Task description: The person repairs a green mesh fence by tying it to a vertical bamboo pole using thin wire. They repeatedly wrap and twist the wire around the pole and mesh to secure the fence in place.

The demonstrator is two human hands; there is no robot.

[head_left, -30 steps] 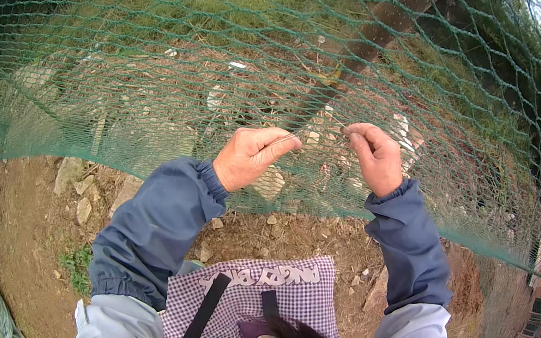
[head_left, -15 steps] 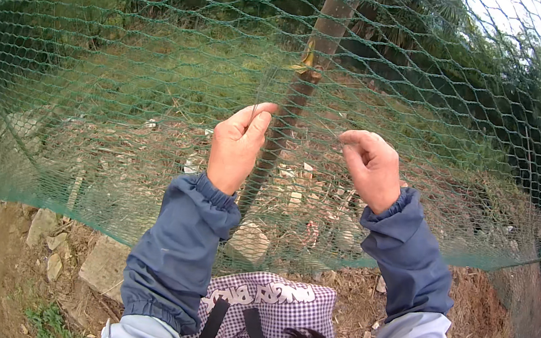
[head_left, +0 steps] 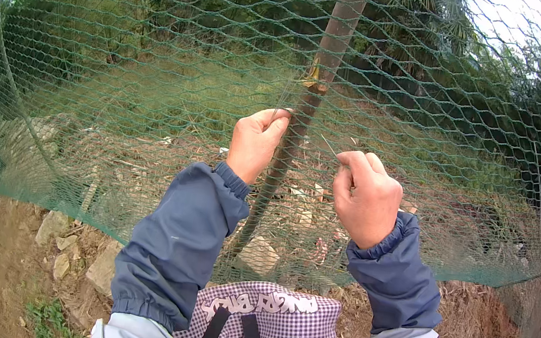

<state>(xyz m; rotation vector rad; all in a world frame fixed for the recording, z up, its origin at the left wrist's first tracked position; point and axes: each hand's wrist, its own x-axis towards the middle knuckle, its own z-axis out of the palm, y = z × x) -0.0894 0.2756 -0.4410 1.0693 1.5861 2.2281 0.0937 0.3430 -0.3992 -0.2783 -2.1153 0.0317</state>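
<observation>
Green netting (head_left: 186,72) stretches across in front of me, with a brown wooden pole (head_left: 343,27) slanting up at its middle. My left hand (head_left: 251,148) is closed in a pinch just left of the pole, at the netting. Thin strands run up from those fingertips toward a yellowish piece (head_left: 313,74) on the pole. To the right of the pole, my right hand (head_left: 371,201) is closed on a thin, stiff-looking wire (head_left: 329,146), whose free end points up and left toward the pole. Whether it joins the strands at my left hand, I cannot tell.
Behind the netting lie rubble, a pale rock (head_left: 259,256), grass and trees. Stones (head_left: 102,268) sit on bare soil at lower left. A purple checked apron (head_left: 275,313) covers my front. At right a dark rod (head_left: 535,276) runs along the netting.
My right hand has turned, its back now more in view, and sits slightly lower, the wire showing more clearly. My left hand keeps its pinch beside the pole. The whole view has shifted a little.
</observation>
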